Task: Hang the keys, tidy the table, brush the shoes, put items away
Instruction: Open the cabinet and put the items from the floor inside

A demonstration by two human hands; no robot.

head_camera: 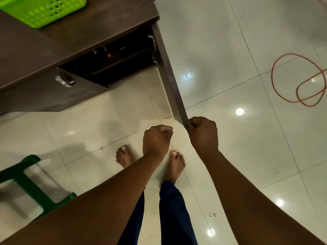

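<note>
Hands: right hand (203, 133) clamped on open cabinet door (169, 76) edge, left hand (156, 138) fisted, empty-looking.

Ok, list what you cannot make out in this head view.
- Cabinet interior: too dark; contents unclear.
- Left hand: closed fist hides whatever it may hold.
- Right hand: on the open door edge; its fingers hide any handle.
- Green basket: cut off by the top edge.
- Green stool: blurred, cut off at left.

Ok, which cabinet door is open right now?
The right-hand door, swung out and gripped at its edge by the right hand; the left door, with the metal handle, is less open.
</note>
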